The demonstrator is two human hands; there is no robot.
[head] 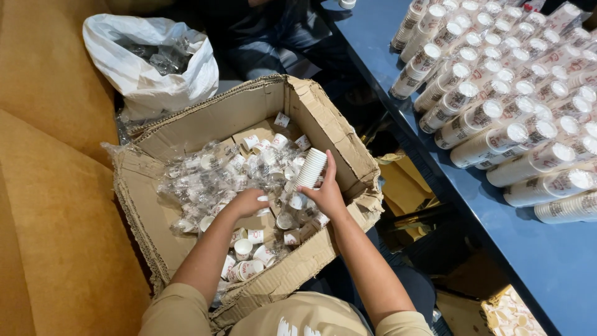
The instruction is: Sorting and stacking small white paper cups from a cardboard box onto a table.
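Right hand (324,194) grips cup stack (310,168); left hand (247,202) beside, among loose cups (249,249).

Bright, sharp — edges perhaps distorted

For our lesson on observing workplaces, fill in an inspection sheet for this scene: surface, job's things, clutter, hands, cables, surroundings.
Surface: glossy dark blue table, ochre padded seat.
Job's things: torn brown cardboard box of loose small white paper cups; nested white cup stack.
Clutter: crumpled clear plastic wrappers in the box.
Hands: right hand grips the stack; left hand rests among cups and wrappers.
Cables: nothing seen.
Surroundings: rows of stacked cups lying on the table; white plastic bag behind the box.
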